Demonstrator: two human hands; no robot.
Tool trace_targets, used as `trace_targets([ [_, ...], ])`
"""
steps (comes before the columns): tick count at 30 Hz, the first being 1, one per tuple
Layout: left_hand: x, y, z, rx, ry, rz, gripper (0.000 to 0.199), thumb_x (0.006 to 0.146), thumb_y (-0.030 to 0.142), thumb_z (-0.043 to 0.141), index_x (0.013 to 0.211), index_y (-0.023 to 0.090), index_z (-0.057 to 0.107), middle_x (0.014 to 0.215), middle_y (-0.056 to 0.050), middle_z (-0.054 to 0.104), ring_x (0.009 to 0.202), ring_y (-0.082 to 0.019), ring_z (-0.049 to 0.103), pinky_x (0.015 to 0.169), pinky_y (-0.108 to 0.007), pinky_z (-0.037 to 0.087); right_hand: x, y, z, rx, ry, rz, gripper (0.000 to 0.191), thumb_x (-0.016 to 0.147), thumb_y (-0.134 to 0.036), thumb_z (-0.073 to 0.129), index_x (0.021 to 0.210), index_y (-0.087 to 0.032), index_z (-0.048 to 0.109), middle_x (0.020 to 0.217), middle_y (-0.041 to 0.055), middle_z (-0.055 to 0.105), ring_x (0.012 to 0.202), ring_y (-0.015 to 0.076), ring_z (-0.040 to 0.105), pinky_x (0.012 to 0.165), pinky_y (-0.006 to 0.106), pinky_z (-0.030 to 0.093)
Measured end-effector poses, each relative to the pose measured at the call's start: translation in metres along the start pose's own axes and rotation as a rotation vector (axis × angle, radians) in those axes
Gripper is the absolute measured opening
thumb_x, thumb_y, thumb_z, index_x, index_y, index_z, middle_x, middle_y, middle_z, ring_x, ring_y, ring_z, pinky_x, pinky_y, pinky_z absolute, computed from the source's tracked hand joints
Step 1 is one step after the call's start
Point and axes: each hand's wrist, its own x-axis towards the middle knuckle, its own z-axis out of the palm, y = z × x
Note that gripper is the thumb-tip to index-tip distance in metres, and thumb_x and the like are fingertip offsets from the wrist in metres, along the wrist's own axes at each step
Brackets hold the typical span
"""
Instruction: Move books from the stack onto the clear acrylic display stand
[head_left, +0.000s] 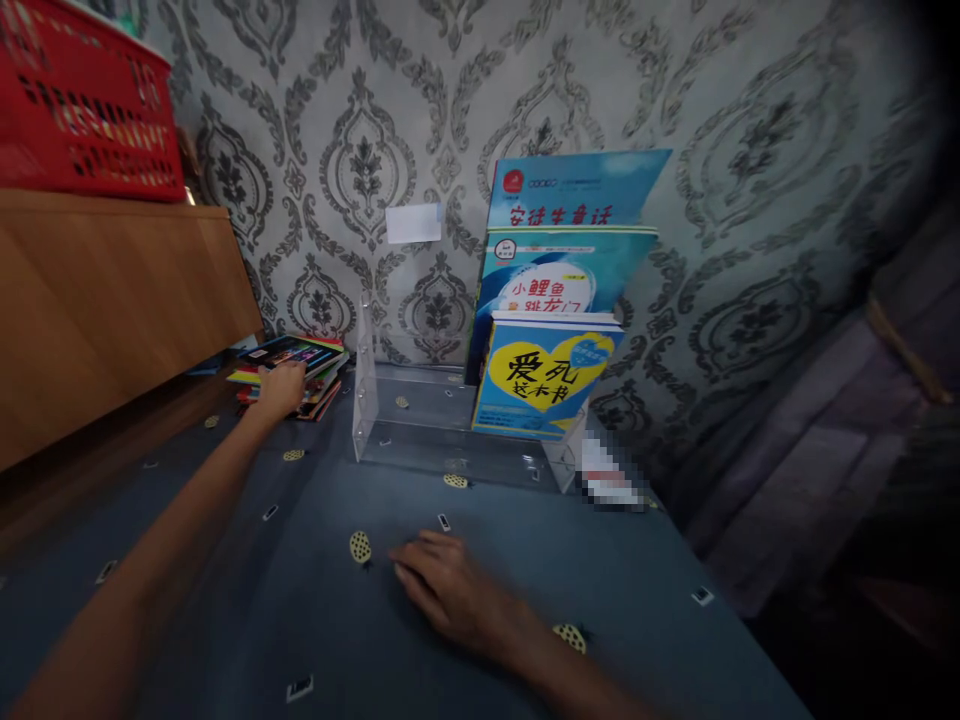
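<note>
My left hand (283,390) reaches to the far left of the table, its fingers closed over the near edge of a dark-covered book (289,352). That book lies on top of a loose pile of books (322,400). My right hand (446,585) rests on the blue cloth with loosely bent fingers and holds nothing. Beyond it stands a clear acrylic stepped book rack (365,390). On the rack's right side, a blue book with a yellow heart (544,380) stands in front of a teal book (570,270) and a taller blue book (577,185).
A red plastic basket (90,110) sits on a wooden cabinet (120,300) at the left. Behind the rack is patterned wallpaper (367,150) bearing a small white label (413,223). A blurred-out item (607,475) lies right of the rack. Light curtain fabric (795,420) hangs at the right.
</note>
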Motion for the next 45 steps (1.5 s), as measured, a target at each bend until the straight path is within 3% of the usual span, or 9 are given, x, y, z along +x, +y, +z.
trace_targets([
  [6,-0.030,-0.004,-0.007,0.124,-0.005,0.061,0.044,0.088,0.003,0.038,0.126,0.005,0.060,0.126,-0.025,0.066,0.120,-0.033,0.064,0.095,-0.042,0.053,0.000,0.003,0.002,0.012,0.000,-0.030,0.023,0.106,-0.022,0.045,0.102,-0.018,0.067,0.090,0.0049,0.076,0.082,0.0178,0.068,0.092,0.032,0.051],
  [12,-0.073,-0.008,-0.002,0.222,-0.037,0.071,0.044,0.091,0.002,0.034,0.129,0.003,0.057,0.125,-0.027,0.065,0.115,-0.035,0.066,0.085,-0.042,0.057,0.001,0.004,0.003,0.025,0.010,-0.041,0.024,0.106,-0.023,0.046,0.103,-0.017,0.069,0.089,0.0064,0.075,0.083,0.0190,0.066,0.081,0.030,0.051],
  [20,-0.142,-0.002,0.006,0.254,-0.117,0.099,0.042,0.088,0.002,0.039,0.122,-0.001,0.064,0.113,-0.033,0.069,0.105,-0.038,0.071,0.085,-0.047,0.054,0.001,0.008,0.009,0.044,0.053,-0.053,0.020,0.104,-0.020,0.049,0.106,-0.017,0.070,0.090,0.0071,0.076,0.082,0.0191,0.067,0.079,0.031,0.051],
  [27,-0.174,0.020,-0.012,0.210,-0.241,0.197,0.035,0.087,0.002,0.040,0.095,0.006,0.074,0.090,-0.025,0.075,0.089,-0.034,0.075,0.080,-0.045,0.054,0.001,0.011,0.013,0.046,0.063,-0.042,0.019,0.102,-0.019,0.052,0.101,-0.017,0.071,0.089,0.0059,0.076,0.081,0.0185,0.067,0.077,0.030,0.051],
  [33,-0.200,0.066,-0.036,0.178,-0.292,0.274,0.036,0.089,0.002,0.042,0.105,0.004,0.074,0.095,-0.025,0.075,0.091,-0.033,0.075,0.077,-0.042,0.055,0.001,0.013,0.017,0.028,0.052,-0.018,0.021,0.103,-0.020,0.051,0.097,-0.017,0.071,0.088,0.0063,0.076,0.080,0.0189,0.066,0.077,0.030,0.050],
  [36,-0.214,0.081,-0.045,0.130,-0.308,0.325,0.030,0.096,0.016,0.047,0.110,0.013,0.073,0.102,-0.020,0.076,0.097,-0.031,0.074,0.080,-0.039,0.054,0.001,0.013,0.015,0.028,0.068,-0.010,0.022,0.103,-0.020,0.050,0.096,-0.017,0.071,0.089,0.0071,0.076,0.081,0.0189,0.067,0.078,0.030,0.050],
  [39,-0.206,0.068,-0.046,0.011,-0.319,0.276,0.034,0.102,0.041,0.045,0.113,0.024,0.072,0.102,-0.012,0.078,0.099,-0.029,0.074,0.080,-0.036,0.054,0.001,0.012,0.013,0.030,0.063,0.017,0.026,0.104,-0.022,0.048,0.093,-0.018,0.071,0.085,0.0067,0.075,0.078,0.0181,0.066,0.074,0.029,0.048],
  [41,-0.190,0.047,-0.037,-0.009,-0.274,0.128,0.044,0.104,0.048,0.037,0.118,0.023,0.070,0.105,-0.013,0.077,0.101,-0.030,0.073,0.083,-0.038,0.054,0.001,0.012,0.013,0.033,0.058,0.020,0.027,0.105,-0.023,0.047,0.092,-0.018,0.071,0.083,0.0063,0.074,0.076,0.0177,0.065,0.073,0.029,0.048],
  [45,-0.162,0.005,-0.005,-0.023,-0.233,-0.031,0.052,0.102,0.046,0.038,0.145,0.021,0.054,0.147,-0.017,0.058,0.130,-0.035,0.057,0.100,-0.048,0.050,0.001,0.013,0.015,0.035,0.075,0.031,0.028,0.105,-0.024,0.047,0.091,-0.018,0.071,0.082,0.0063,0.073,0.076,0.0176,0.065,0.073,0.029,0.048],
])
